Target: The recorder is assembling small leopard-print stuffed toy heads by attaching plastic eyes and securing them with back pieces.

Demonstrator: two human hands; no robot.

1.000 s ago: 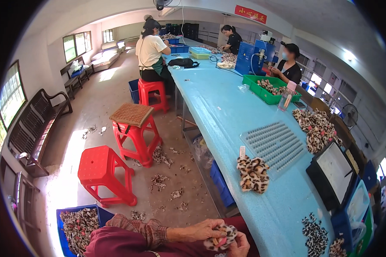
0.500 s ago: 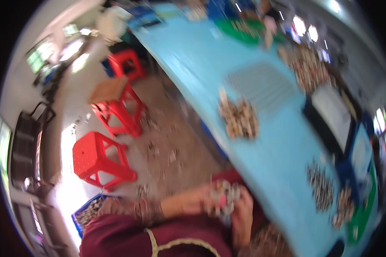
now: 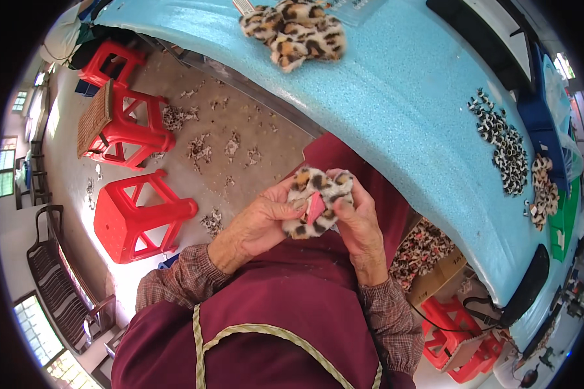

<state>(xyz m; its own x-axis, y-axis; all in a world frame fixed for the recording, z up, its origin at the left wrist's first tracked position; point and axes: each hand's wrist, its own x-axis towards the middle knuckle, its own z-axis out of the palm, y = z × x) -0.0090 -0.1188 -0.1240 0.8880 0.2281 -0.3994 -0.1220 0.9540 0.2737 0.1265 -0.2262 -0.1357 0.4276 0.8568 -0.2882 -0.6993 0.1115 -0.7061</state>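
Over lap, left hand [image 3: 256, 227] and right hand [image 3: 357, 223] both pinch leopard scrunchie [image 3: 318, 198], steadying pink clip [image 3: 315, 209] inside; bench [image 3: 402, 110] beside.

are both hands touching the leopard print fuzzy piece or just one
Touching, both. The head view shows the left hand gripping the leopard print fuzzy piece from one side and the right hand from the other, fingers pressed into the fur.
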